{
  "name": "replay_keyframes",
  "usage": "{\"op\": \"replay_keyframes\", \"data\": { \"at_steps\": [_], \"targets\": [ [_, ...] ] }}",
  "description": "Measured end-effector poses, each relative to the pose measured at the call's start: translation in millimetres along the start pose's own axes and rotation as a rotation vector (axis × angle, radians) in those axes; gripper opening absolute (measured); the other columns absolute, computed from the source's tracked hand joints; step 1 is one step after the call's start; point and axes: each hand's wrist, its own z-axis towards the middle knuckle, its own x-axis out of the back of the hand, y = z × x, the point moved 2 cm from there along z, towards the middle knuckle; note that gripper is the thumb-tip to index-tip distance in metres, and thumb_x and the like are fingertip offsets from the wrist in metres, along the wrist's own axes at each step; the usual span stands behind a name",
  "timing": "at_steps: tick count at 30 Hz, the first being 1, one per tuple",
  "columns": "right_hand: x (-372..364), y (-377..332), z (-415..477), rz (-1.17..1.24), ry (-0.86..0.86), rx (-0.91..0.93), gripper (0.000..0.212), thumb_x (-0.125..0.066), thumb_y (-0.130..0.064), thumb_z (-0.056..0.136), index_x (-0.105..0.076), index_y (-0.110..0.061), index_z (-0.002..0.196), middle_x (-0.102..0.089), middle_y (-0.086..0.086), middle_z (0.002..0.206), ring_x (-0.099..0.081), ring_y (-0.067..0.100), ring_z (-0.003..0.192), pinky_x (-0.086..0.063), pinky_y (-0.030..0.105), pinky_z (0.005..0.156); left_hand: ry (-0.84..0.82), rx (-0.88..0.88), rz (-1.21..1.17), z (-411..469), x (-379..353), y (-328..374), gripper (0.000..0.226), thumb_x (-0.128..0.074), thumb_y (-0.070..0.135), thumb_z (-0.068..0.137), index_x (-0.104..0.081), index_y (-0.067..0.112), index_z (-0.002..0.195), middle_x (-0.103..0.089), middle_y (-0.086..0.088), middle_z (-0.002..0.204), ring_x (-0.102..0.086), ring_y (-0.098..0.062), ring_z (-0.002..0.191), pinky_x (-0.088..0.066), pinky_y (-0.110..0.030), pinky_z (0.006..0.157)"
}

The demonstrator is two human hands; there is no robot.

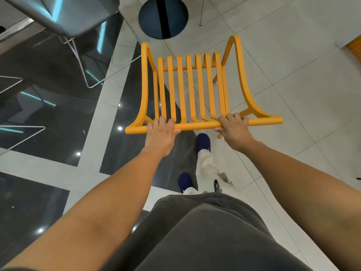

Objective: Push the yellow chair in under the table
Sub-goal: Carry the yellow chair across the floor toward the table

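Observation:
The yellow chair [192, 89] stands right in front of me, seen from above, its slatted seat and back running away from me. Both hands grip the top rail of its backrest. My left hand [161, 133] is closed over the rail left of centre. My right hand [233, 127] is closed over it right of centre. Beyond the chair's front edge lies a dark round base with a black post [163, 16], which may be the table's foot. No tabletop shows.
A grey chair [64, 14] on thin white wire legs stands at the upper left over glossy black floor tiles. More wire legs [23, 137] show at the left edge. My dark slippers [203, 141] stand just behind the yellow chair. Light tiles spread to the right.

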Motion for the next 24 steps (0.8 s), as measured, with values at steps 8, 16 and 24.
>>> {"op": "replay_keyframes", "data": {
  "at_steps": [8,16,24],
  "targets": [
    [20.5,22.0,102.5,-0.014,0.039,0.043,0.028,-0.044,-0.044,0.093,-0.050,-0.022,0.111,-0.055,0.005,0.102,-0.042,0.026,0.098,-0.027,0.056,0.094,0.041,0.014,0.004,88.8,27.0,-20.7,0.047,-0.020,0.046,0.098,-0.049,0.012,0.114,-0.050,-0.014,0.105,-0.045,-0.031,0.091,-0.039,-0.049,0.085],
    [58.5,32.9,216.7,0.034,0.012,0.085,0.033,-0.044,-0.047,0.092,-0.050,-0.021,0.113,-0.056,0.005,0.106,-0.043,0.026,0.100,-0.026,0.053,0.094,0.044,0.057,-0.007,189.1,53.4,-51.3,0.044,-0.026,0.049,0.098,-0.049,0.016,0.114,-0.049,-0.013,0.105,-0.044,-0.029,0.091,-0.037,-0.047,0.080],
    [89.5,31.3,316.8,0.070,0.019,0.118,0.031,-0.048,-0.046,0.092,-0.053,-0.022,0.111,-0.057,0.003,0.105,-0.043,0.024,0.101,-0.025,0.052,0.095,0.079,0.089,-0.057,276.9,72.9,-91.1,0.042,-0.033,0.050,0.096,-0.052,0.015,0.109,-0.049,-0.014,0.102,-0.042,-0.031,0.087,-0.030,-0.044,0.073]
  ]
}}
